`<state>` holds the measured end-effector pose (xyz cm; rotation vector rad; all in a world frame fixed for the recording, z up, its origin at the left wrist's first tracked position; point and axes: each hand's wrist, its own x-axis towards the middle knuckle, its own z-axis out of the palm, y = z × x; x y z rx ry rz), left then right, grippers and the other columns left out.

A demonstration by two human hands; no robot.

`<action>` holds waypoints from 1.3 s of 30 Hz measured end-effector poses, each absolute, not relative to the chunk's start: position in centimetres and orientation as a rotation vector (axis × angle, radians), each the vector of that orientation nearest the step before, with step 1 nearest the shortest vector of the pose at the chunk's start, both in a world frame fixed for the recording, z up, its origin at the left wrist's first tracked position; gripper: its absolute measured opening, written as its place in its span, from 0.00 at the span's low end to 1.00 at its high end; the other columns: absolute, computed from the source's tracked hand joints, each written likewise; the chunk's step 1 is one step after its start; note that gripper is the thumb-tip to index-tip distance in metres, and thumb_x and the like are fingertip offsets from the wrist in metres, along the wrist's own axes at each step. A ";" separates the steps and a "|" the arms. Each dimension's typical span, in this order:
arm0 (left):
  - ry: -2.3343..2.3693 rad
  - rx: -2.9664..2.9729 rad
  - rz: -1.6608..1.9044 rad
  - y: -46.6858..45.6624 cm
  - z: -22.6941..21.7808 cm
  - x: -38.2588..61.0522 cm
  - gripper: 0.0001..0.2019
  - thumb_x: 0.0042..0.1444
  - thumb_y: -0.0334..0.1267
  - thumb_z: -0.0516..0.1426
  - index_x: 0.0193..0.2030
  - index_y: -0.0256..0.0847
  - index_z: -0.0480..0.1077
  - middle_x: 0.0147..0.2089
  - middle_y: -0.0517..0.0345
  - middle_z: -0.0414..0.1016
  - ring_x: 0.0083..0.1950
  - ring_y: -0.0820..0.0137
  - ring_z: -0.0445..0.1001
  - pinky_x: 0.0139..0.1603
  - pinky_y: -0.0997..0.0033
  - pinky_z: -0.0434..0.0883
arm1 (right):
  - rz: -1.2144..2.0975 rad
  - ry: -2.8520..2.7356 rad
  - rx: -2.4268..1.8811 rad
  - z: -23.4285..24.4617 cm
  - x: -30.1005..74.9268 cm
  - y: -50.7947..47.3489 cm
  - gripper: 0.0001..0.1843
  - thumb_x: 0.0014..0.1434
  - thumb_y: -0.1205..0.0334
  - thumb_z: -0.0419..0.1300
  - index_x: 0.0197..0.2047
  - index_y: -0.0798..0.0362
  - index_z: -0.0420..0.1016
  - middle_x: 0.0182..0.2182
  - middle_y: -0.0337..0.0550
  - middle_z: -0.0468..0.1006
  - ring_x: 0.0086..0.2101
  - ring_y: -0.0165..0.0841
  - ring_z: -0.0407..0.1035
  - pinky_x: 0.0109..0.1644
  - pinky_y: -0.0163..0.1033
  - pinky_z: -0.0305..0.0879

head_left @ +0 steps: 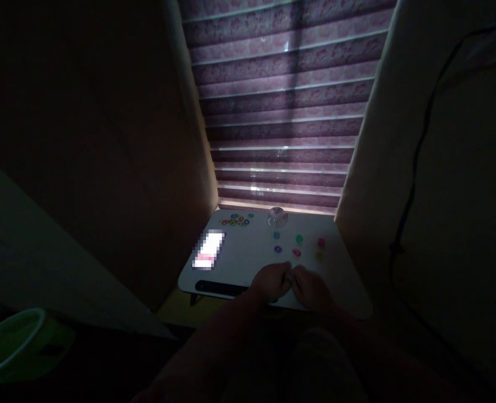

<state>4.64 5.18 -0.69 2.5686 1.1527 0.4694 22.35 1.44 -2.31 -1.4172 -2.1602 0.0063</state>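
My left hand (271,281) and my right hand (312,286) meet over the near edge of a small white table (248,254). The fingers of both are closed in a pinch, fingertips together. Between them shows a bit of a small light-coloured thing (289,277), too dark and small to name. Just beyond my hands lie several small coloured pieces, among them a purple one (277,249), a pink one (296,253), a blue one (276,235), a green one (299,239), a red one (321,242) and a yellow one (319,256).
A clear round container (277,217) stands at the table's back edge. Left of it lies a cluster of small coloured rings (236,220). A lit, blurred-out phone (208,249) rests at the left, near a dark slot (220,288). Window blinds (277,112) hang behind; a green basket (25,347) is lower left.
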 end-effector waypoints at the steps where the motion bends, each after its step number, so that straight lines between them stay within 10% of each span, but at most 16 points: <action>1: 1.157 2.569 0.472 5.2 -0.7 4.6 0.09 0.61 0.39 0.54 0.47 0.42 0.68 0.45 0.52 0.78 0.46 0.60 0.77 0.47 0.67 0.69 | -0.001 -2.163 -1.424 -2.3 22.3 1.5 0.08 0.65 0.64 0.50 0.38 0.51 0.70 0.30 0.42 0.74 0.30 0.34 0.67 0.34 0.37 0.52; 39: 1.155 2.541 0.485 5.0 -0.3 4.5 0.07 0.59 0.40 0.57 0.42 0.43 0.68 0.40 0.55 0.77 0.42 0.62 0.75 0.44 0.67 0.69 | -0.018 -2.177 -1.459 -2.2 22.3 1.2 0.08 0.62 0.67 0.50 0.38 0.51 0.70 0.29 0.43 0.74 0.30 0.35 0.66 0.34 0.38 0.50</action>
